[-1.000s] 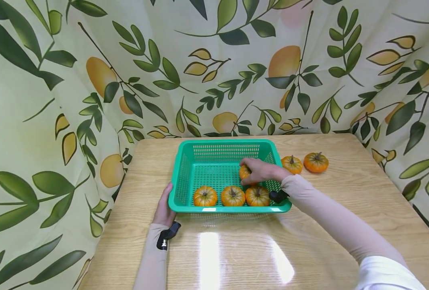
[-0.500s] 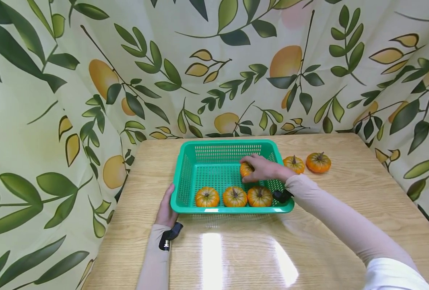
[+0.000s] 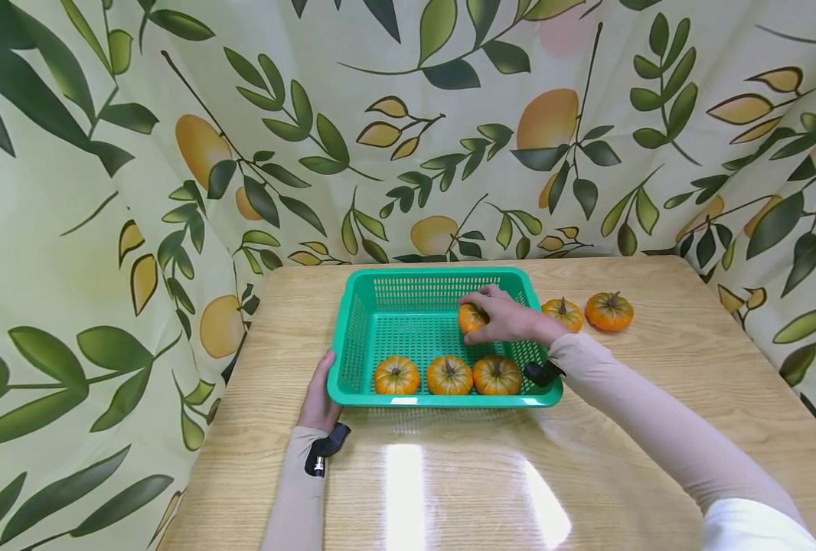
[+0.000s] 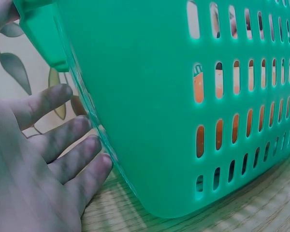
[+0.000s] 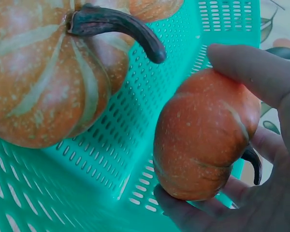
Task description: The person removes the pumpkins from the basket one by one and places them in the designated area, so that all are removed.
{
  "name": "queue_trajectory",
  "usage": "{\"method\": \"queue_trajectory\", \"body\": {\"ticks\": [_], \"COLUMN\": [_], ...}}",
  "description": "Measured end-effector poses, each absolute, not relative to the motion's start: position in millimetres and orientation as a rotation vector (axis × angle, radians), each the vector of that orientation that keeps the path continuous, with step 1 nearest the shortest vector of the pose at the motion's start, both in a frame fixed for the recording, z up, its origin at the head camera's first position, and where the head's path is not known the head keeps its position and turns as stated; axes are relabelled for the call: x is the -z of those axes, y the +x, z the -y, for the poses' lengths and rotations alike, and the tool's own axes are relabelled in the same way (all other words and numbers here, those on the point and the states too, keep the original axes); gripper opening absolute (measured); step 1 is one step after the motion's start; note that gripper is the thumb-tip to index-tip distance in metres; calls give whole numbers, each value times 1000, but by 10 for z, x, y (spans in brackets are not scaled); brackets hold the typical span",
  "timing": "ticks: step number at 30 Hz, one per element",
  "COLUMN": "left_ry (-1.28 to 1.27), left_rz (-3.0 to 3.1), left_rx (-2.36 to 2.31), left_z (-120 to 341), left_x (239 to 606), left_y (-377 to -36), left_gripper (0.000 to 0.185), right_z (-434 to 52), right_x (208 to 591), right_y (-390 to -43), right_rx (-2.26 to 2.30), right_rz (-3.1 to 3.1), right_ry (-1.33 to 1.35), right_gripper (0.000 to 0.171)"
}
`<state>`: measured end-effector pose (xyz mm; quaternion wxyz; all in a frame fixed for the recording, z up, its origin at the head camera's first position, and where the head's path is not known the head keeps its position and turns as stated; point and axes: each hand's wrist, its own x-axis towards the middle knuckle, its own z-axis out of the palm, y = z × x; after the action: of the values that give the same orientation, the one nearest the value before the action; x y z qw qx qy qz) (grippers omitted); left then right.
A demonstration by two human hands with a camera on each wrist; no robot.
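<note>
While the left hand [image 3: 319,398] rests its straight fingers against the green basket [image 3: 442,401], the nearer right hand [image 3: 507,316] pinches one pumpkin [image 5: 203,135] inside it, behind the row of three pumpkins [image 3: 449,376], its stem [image 5: 253,162] turned toward the palm.

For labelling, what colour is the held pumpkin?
The held pumpkin is orange, clearest in right wrist view.

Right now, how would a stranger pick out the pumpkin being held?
On the wooden table, find the green basket. Beyond the three pumpkins along its near side, the right hand grips an orange pumpkin. It alone is held: no hand grips those three or the two pumpkins right of the basket.
</note>
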<state>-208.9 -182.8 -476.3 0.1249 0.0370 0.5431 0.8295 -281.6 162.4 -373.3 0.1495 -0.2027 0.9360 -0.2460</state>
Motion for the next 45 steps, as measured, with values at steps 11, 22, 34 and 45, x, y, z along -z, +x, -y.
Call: {"method": "queue_trajectory", "body": {"ticks": [11, 22, 34, 45], "left_ry": [148, 125, 139, 138], "left_rz": [-1581, -1582, -1600, -1601], "left_rx": [-2440, -2432, -2429, -2430], "left_z": [1828, 1816, 1797, 1806], "left_x": [4751, 4769, 4744, 4737], "left_y": [-2127, -2099, -2085, -2066], "left_gripper": [66, 67, 66, 67], "right_z": [-1698, -1721, -1780, -1832], "right_x": [3652, 3682, 3628, 3560], "right_y": [-2843, -2833, -2818, -2823], "right_rx": [810, 834, 862, 854], "right_rz": [-2748, -2753, -2741, -2764], "right_ry": [-609, -601, -636, -641], "right_gripper": [69, 72, 67, 71]}}
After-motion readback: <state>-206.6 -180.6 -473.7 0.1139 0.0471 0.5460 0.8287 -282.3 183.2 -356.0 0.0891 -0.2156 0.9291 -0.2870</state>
